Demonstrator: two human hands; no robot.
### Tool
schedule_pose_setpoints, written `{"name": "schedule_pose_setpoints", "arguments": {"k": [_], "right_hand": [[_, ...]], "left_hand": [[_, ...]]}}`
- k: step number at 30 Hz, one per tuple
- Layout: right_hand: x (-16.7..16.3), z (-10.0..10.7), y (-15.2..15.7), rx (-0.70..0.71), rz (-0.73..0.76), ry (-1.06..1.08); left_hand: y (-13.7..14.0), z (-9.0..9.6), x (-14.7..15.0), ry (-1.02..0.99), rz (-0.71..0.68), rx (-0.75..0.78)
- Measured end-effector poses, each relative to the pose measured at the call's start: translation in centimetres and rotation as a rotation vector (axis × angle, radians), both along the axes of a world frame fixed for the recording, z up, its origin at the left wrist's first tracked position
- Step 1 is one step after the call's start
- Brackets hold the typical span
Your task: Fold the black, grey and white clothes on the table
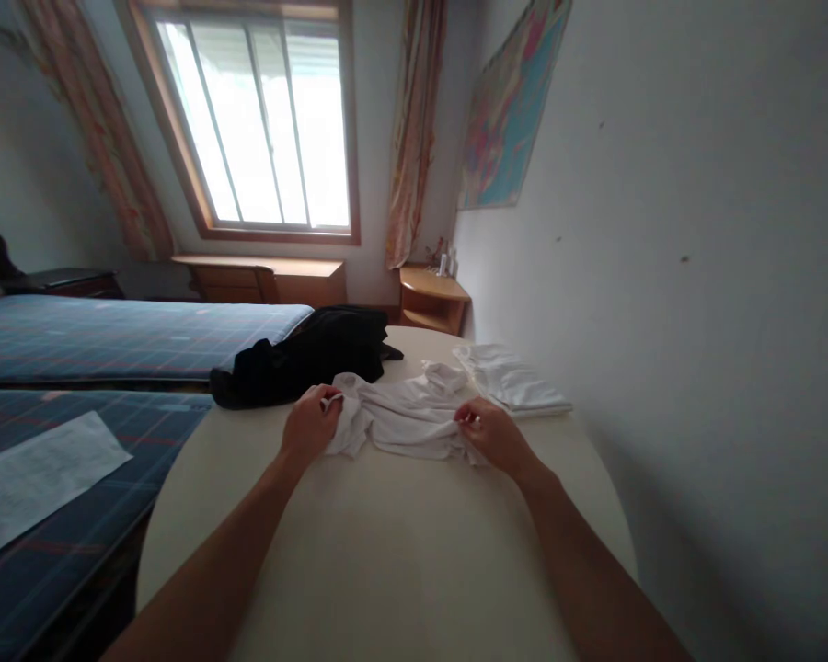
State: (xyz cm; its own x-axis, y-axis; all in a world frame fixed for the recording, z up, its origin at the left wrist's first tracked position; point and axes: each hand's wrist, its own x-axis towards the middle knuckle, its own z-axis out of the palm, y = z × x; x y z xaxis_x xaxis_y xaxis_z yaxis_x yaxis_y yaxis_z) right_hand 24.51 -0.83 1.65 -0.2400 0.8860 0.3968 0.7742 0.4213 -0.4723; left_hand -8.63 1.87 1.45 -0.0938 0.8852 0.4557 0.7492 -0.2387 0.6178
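A rumpled white garment (410, 414), which looks like a shirt, lies on the pale round table (386, 552). My left hand (312, 423) pinches its left end between thumb and fingers. At the other end, my right hand (493, 430) grips the fabric near the front right corner. Between the hands the cloth is loosely creased, with a bunched part standing up at its far side. Folded white cloth (514, 379) rests just beyond my right hand. Black clothing (310, 354) is heaped behind and left of my left hand.
Left of the table are beds with blue plaid mattresses (144, 336), and a paper sheet (48, 478) lies on the nearer one. A white wall (696, 322) runs close along the right. A wooden corner shelf (433, 287) and a desk (296, 271) stand at the back.
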Motion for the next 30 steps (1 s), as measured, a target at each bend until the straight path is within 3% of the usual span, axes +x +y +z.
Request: {"name": "schedule_pose_setpoints", "arguments": {"k": [3, 5, 9, 11, 13, 15, 17, 20, 25, 30], "right_hand": [[-1.2, 0.3, -0.8, -0.162, 0.196, 0.054], [-1.7, 0.1, -1.1, -0.198, 0.290, 0.008], [-1.6, -0.9, -0.6, -0.201, 0.298, -0.043], [-1.2, -1.3, -0.2, -0.188, 0.260, -0.073], [-1.0, -1.5, 0.1, -0.159, 0.208, -0.125], [-0.9, -1.5, 0.2, -0.128, 0.156, -0.186], [-0.9, -1.4, 0.3, -0.106, 0.106, -0.214], [-0.7, -1.1, 0.4, -0.084, -0.005, -0.141], [0.1, -0.4, 0.7, 0.064, -0.204, 0.154], [0.5, -0.1, 0.7, 0.124, -0.252, 0.260]], "left_hand": [[0.4, 0.0, -0.5, -0.136, 0.068, 0.023], [0.7, 0.1, -0.9, -0.213, 0.131, 0.087], [0.4, 1.0, -1.5, -0.278, 0.257, 0.413], [-0.3, 1.6, -1.2, -0.254, 0.177, 0.503], [-1.4, 1.9, -0.2, -0.122, -0.052, 0.428], [-2.4, 1.8, 1.0, 0.107, -0.315, 0.253], [-3.0, 1.4, 2.0, 0.318, -0.480, 0.083], [-3.1, 0.7, 2.3, 0.465, -0.502, -0.038], [-2.5, 0.2, 1.2, 0.522, -0.438, -0.125], [-2.2, -0.3, 1.1, 0.527, -0.438, -0.100]]}}
